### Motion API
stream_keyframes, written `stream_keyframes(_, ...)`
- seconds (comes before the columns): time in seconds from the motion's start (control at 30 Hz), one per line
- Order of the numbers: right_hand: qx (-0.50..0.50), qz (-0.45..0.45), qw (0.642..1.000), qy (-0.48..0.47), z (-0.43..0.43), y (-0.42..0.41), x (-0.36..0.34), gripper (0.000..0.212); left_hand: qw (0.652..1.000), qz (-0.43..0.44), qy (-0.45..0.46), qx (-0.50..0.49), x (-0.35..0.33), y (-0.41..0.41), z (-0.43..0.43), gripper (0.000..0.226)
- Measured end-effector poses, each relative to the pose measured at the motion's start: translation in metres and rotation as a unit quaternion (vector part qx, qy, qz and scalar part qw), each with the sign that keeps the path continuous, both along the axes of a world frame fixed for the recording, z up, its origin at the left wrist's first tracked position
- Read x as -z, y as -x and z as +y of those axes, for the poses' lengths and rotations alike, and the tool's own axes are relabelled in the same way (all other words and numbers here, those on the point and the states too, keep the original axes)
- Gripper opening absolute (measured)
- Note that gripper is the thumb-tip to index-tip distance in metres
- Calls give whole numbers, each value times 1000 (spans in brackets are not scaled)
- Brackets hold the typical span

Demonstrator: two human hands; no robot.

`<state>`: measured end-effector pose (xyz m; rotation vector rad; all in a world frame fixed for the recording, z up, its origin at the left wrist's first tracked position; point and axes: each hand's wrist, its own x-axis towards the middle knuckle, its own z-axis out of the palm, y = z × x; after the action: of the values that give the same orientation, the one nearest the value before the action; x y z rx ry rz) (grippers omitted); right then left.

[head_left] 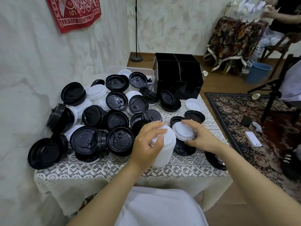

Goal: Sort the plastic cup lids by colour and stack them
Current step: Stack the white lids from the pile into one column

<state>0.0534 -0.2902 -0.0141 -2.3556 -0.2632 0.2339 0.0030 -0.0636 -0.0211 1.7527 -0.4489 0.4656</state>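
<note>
A heap of black lids (117,101) and white lids (96,92) covers the left and middle of the lace-covered table (114,170). My left hand (149,141) grips a tall stack of white lids (164,149), tilted, near the table's front. My right hand (202,137) holds a single white lid (183,132) by its rim, just right of the stack's top. Under the right hand lie more black lids (184,148). One loose white lid (194,104) rests at the right of the table.
A black compartment organiser (179,74) stands at the table's back right, a clear plastic bin (130,70) behind the heap. A wall runs along the left. On the floor to the right are a patterned rug (244,121), a phone (253,139), a blue bucket (258,72) and a seated person (283,17).
</note>
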Motion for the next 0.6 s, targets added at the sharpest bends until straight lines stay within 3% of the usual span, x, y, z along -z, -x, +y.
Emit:
stream_keyframes(0.27, 13, -23, 999, -33, 2, 2, 7, 79, 998, 13, -41, 40, 1, 2, 9, 34)
stream_keyframes(0.43, 47, -83, 993, -67, 6, 9, -9, 77, 998, 26, -47, 39, -2, 5, 8, 38)
stream_keyframes(0.6, 33, -152, 978, -140, 17, 24, -33, 71, 996, 86, -32, 15, -5, 10, 9, 66)
